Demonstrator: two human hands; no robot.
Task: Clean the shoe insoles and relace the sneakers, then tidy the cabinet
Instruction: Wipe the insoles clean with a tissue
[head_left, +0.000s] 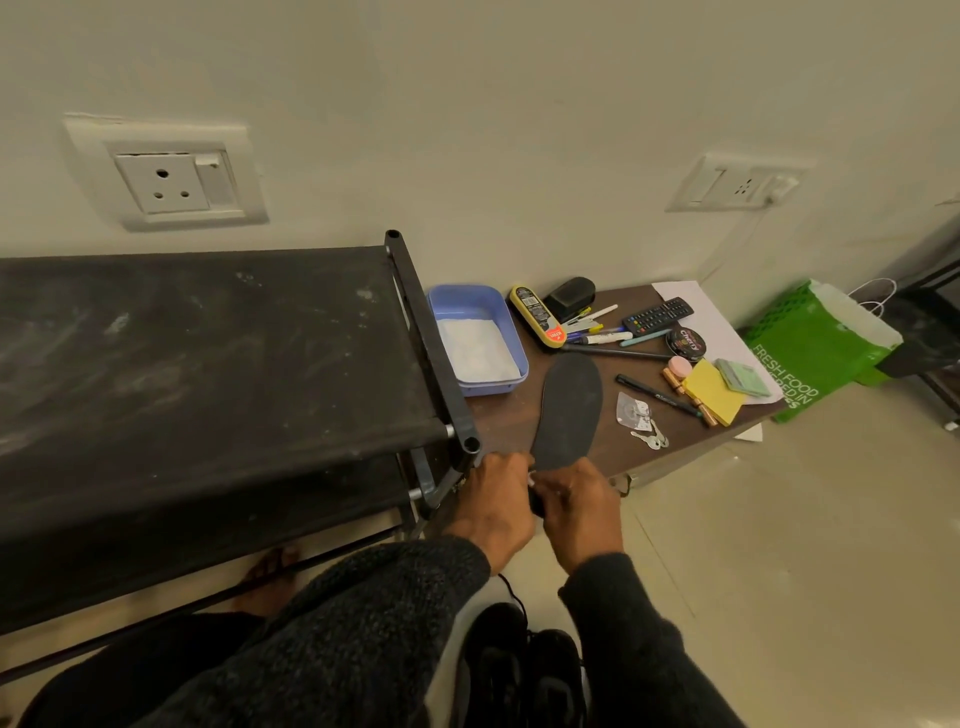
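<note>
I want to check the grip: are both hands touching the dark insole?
Touching. In the head view the left hand and the right hand both close around the near end of the dark insole, with no gap visible.

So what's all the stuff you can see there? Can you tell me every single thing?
insole: 1, dark grey, on the low table, heel end in both hands
low table: 1, brown, right of the rack
shoe rack: 1, black, left
tray: 1, blue, white powder inside, beside the rack
shoe brush: 1, yellow and black, right of the tray
remote: 1, black, back of the table
pens: several, mixed colours, mid-table
polish tin: 1, black, near the remote
sticky notes: 1 pad, yellow, right edge
keys: a few, silver, front
bag: 1, green, on the floor
sneakers: 2, black, floor below
left hand: grips the insole
right hand: grips the insole
</note>
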